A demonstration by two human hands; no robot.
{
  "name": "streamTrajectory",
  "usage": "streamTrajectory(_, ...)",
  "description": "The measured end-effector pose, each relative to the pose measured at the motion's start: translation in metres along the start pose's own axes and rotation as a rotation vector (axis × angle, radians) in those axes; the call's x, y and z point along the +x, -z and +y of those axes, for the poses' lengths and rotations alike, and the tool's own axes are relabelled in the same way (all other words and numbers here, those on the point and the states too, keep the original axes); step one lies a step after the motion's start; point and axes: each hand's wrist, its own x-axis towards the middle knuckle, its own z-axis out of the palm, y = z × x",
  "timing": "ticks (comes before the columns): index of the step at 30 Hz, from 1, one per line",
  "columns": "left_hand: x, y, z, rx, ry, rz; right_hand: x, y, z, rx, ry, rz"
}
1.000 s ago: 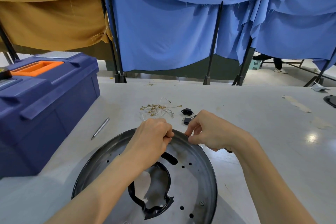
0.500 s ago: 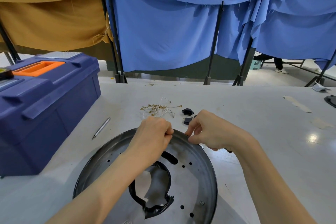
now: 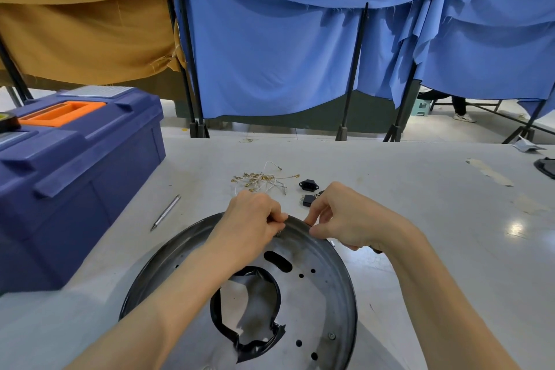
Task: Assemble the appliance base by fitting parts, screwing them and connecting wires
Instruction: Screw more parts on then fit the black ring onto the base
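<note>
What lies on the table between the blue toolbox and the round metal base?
Head view: one slim metal tool lies there, apart from both toolbox and base; the rest is bare table.

Round dark metal base [image 3: 327, 294], holes punched; black curved part [image 3: 216, 314] at centre opening; terminal wires [image 3: 258, 180] beyond far rim.

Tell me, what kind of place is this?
Probably a workshop bench set up for assembly work: there is a blue toolbox, loose wires with metal terminals, and a round metal appliance base being worked on.
</note>
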Motion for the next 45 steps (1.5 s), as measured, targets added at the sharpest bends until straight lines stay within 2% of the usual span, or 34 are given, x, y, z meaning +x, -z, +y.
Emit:
streamTrajectory(8,-0.005,0.009,-0.016,0.059,0.084,-0.001,-0.002,0.002,-0.001,0.010,-0.002,-0.017)
streamTrajectory(14,-0.005,0.011,-0.009,0.014,-0.006,-0.008,-0.004,0.001,-0.002,0.005,-0.003,-0.017)
streamTrajectory(24,-0.005,0.010,-0.008,-0.006,-0.026,0.015,-0.004,0.002,-0.002,0.003,0.005,-0.030)
streamTrajectory(35,-0.005,0.013,-0.006,0.058,-0.042,-0.005,-0.001,-0.001,0.000,-0.024,0.018,-0.020)
streamTrajectory(41,-0.008,0.012,0.002,0.185,-0.180,-0.084,-0.001,-0.001,0.000,-0.024,0.018,-0.018)
streamTrajectory(45,-0.007,0.014,0.003,0.211,-0.205,-0.091,0.000,-0.001,0.001,-0.017,0.012,-0.012)
